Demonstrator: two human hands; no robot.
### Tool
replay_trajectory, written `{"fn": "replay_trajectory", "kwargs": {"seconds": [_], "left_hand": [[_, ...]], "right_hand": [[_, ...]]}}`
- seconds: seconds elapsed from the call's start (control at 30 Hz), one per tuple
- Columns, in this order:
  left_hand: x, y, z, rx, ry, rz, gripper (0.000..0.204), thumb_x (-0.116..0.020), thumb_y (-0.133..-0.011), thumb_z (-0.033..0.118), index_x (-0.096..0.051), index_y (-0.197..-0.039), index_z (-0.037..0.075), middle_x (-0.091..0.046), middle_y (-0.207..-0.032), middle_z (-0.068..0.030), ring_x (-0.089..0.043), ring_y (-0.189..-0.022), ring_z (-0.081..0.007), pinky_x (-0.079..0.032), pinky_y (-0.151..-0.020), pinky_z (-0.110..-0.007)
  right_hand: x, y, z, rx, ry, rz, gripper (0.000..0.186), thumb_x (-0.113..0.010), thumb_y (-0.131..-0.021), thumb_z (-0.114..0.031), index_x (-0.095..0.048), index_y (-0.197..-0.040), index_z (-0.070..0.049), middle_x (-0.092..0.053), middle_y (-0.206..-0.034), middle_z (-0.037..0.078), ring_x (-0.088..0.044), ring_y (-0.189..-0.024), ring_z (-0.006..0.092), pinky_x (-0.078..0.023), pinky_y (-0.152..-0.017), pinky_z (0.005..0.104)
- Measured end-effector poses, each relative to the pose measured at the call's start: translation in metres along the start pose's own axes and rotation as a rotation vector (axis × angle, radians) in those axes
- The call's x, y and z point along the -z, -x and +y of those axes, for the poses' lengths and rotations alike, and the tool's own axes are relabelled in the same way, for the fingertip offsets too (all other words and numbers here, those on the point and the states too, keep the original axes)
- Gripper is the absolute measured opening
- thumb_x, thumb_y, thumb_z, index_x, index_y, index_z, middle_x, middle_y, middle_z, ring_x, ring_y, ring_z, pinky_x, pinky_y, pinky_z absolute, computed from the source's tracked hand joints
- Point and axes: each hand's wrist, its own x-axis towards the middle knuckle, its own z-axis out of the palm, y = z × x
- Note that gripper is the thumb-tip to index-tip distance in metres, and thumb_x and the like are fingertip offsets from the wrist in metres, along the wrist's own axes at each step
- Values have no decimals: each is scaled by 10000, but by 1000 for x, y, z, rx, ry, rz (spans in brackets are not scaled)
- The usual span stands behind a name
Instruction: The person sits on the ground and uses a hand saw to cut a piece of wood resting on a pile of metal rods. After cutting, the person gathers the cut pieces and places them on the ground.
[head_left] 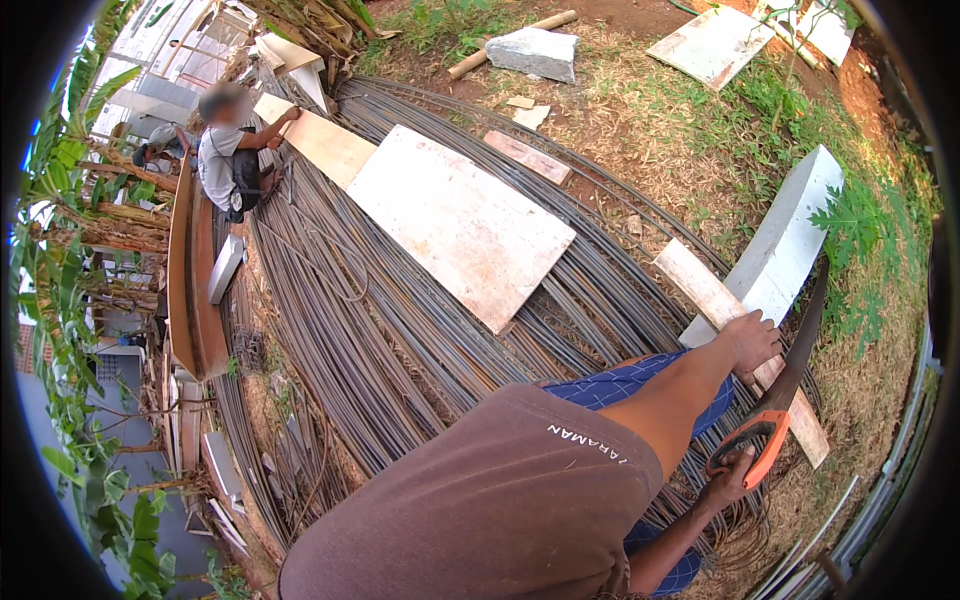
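My left hand point(752, 340) presses flat on a narrow pale wooden plank point(700, 285) that lies across a pile of long steel rebar point(380, 340). My right hand point(732, 482) grips the orange handle of a handsaw point(790, 385). Its dark blade runs up and to the right beside the plank, close to my left hand. A long white slab point(790, 235) lies just beyond the plank. My brown shirt and blue checked shorts fill the lower middle.
A big whitish board point(460, 225) and a smaller plywood sheet point(320, 140) rest on the rebar. Another person point(228, 150) crouches at the far left with a hand on the plywood. A grey stone block point(535, 52) and white panels point(712, 42) lie on the grass.
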Motion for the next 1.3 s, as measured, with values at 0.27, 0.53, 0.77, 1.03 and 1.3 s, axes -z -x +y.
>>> {"fn": "replay_trajectory", "kwargs": {"seconds": [0.27,0.53,0.77,1.03,1.3], "left_hand": [[-1,0,1,-6,5,31,704,-824,-731,578,-651,-1239,123,-631,-1225,-54,-567,-1207,-225,-437,-996,-413],[-4,-1,0,0,7,23,725,-833,-711,593,-657,-1232,120,-630,-1212,-50,-567,-1204,-226,-435,-996,-411],[-4,0,-1,-1,6,23,751,-840,-708,597,-657,-1259,119,-630,-1222,-49,-564,-1214,-228,-432,-1001,-410],[-4,0,0,-4,1,31,757,-831,-712,610,-656,-1262,120,-634,-1230,-54,-569,-1211,-225,-436,-1003,-411],[-3,0,-1,-9,-9,18,748,-825,-717,606,-651,-1262,123,-632,-1233,-51,-569,-1211,-225,-437,-1001,-415]], "right_hand": [[3,-2,4,20,28,9,367,-663,-1041,-342,-550,-820,-72,-536,-721,20,-510,-616,129,-369,-545,288],[4,-4,11,45,38,26,369,-657,-1043,-327,-541,-804,-71,-531,-703,22,-501,-596,124,-361,-527,281],[1,-2,7,26,10,21,351,-659,-1042,-311,-542,-813,-71,-530,-705,19,-500,-595,118,-350,-507,271],[-1,0,1,4,21,23,330,-666,-1040,-309,-560,-841,-67,-532,-713,13,-509,-610,126,-371,-535,292],[-4,1,-3,12,14,9,347,-665,-1040,-325,-561,-835,-65,-535,-717,18,-512,-619,123,-364,-533,289]]}}
